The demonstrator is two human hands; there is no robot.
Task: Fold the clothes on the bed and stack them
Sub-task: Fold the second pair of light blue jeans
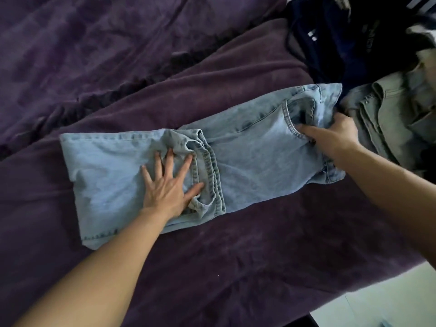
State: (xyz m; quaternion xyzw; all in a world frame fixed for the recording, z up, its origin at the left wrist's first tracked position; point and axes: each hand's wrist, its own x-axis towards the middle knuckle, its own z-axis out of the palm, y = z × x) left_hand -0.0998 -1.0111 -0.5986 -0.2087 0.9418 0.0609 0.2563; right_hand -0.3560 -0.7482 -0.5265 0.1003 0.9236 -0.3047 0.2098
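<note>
Light blue jeans [254,159] lie lengthwise across the purple bedspread [118,55], with the leg ends folded back over the legs so the hems sit near the middle. My left hand [168,185] presses flat on the folded leg ends, fingers spread and straight. My right hand [335,135] grips the waistband end of the jeans at the right, thumb lying along the pocket opening and fingers curled under the fabric.
A grey-green garment [387,109] lies crumpled just right of the jeans. Behind it sits a dark navy jacket with white stripes [342,38]. The bed's edge and a pale floor [387,300] show at bottom right.
</note>
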